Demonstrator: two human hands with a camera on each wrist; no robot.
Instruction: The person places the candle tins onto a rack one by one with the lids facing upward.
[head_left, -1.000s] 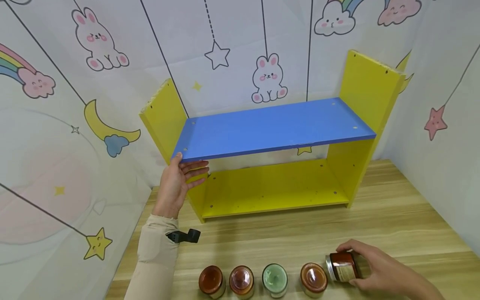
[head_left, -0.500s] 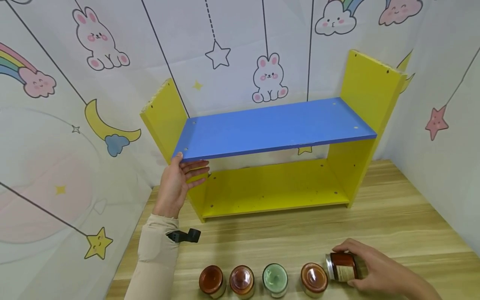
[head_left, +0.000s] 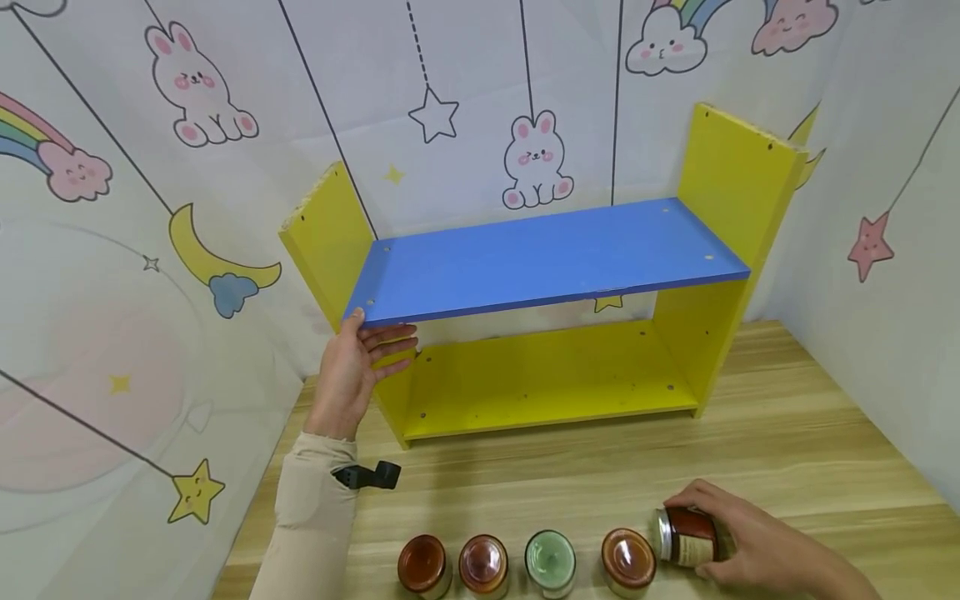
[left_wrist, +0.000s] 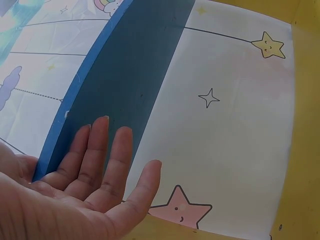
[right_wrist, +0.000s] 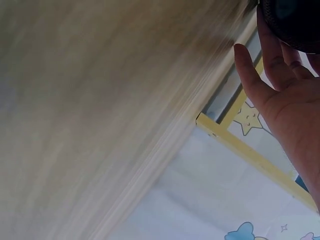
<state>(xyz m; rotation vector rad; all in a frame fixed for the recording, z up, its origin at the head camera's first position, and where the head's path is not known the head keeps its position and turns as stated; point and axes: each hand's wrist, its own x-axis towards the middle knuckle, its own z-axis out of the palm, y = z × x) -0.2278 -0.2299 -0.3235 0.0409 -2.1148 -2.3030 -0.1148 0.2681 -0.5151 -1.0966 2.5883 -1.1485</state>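
Note:
My left hand (head_left: 347,375) is at the front left corner of the blue shelf board (head_left: 551,258). Its thumb lies over the board's edge, while the other fingers spread out loosely below, as the left wrist view shows. On the table at the front right, my right hand (head_left: 750,537) holds an amber glass jar (head_left: 692,536) lying on its side, silver lid pointing left. The jar carries a beige label. In the right wrist view only the jar's dark round end (right_wrist: 295,22) shows, beside the fingers.
Left of the held jar stand a row of jars: an amber one (head_left: 628,558), a green one (head_left: 551,560), and two more amber ones (head_left: 483,562). Behind them is the yellow shelf unit (head_left: 547,379), on the wood-grain table (head_left: 525,475). Printed white cloth (head_left: 465,50) forms the walls.
The right hand and its jar have barely shifted, the jar turning very slightly. The left hand stays at the board's corner. The head view has tilted a little.

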